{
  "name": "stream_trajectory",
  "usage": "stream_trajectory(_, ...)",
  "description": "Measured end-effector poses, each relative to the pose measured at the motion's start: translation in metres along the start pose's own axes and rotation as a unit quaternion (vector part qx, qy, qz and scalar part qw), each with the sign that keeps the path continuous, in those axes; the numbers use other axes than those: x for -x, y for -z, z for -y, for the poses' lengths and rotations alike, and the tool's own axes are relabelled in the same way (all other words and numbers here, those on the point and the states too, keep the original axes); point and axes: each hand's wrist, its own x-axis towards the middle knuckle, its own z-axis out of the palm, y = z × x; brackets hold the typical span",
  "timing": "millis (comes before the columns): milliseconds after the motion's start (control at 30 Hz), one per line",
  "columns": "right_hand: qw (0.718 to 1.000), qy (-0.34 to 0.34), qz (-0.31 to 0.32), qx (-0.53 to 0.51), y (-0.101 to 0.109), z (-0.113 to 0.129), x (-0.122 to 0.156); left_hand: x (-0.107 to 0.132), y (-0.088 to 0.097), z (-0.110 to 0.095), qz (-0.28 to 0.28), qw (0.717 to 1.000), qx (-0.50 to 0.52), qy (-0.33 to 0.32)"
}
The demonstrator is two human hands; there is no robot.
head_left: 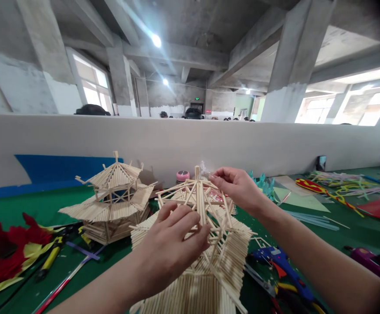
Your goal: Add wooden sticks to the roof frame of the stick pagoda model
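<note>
A pagoda-like model built of pale wooden sticks (196, 290) stands in front of me, with a post at its peak and an upper roof of spaced sticks. My left hand (173, 242) is over its near left side, fingers curled and thumb drawn in against a stick of the upper roof. Part of the frame is hidden behind that hand. My right hand (237, 185) is raised at the right of the peak, thumb and fingertips pinched together. Whatever lies between those fingertips is too small to make out.
A second stick pagoda (111, 209) stands at left. Near the right forearm lie a blue glue gun (284, 266), scissors (262, 279) and pliers handles. A yellow cutter (51, 259), red cloth (13, 244), and colourful strips (343, 183) lie around. A white partition (144, 139) runs behind.
</note>
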Motion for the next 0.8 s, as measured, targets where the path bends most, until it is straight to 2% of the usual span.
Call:
stream_trajectory(267, 0.999, 0.012, -0.014, -0.039, 0.017, 0.007, 0.019, -0.001, 0.002, 0.000, 0.015, 1.000, 0.006, -0.004)
stream_trajectory(367, 0.999, 0.013, -0.042, 0.007, 0.026, 0.013, 0.040, -0.002, 0.002, 0.001, 0.014, 1.000, 0.006, -0.002)
stream_trajectory(467, 0.996, -0.019, -0.072, 0.057, 0.033, 0.012, 0.071, -0.003, 0.002, 0.002, 0.020, 1.000, 0.017, -0.002)
stream_trajectory(600, 0.988, -0.112, -0.059, 0.085, 0.027, -0.015, 0.117, -0.004, 0.000, 0.004, 0.014, 1.000, 0.012, -0.010)
stream_trajectory(733, 0.977, -0.166, -0.027, 0.130, -0.002, -0.056, 0.157, -0.003, 0.000, 0.005, -0.001, 1.000, 0.019, -0.016)
stream_trajectory(800, 0.971, -0.175, 0.017, 0.164, -0.020, -0.073, 0.172, -0.003, 0.000, 0.004, -0.001, 1.000, 0.019, -0.018)
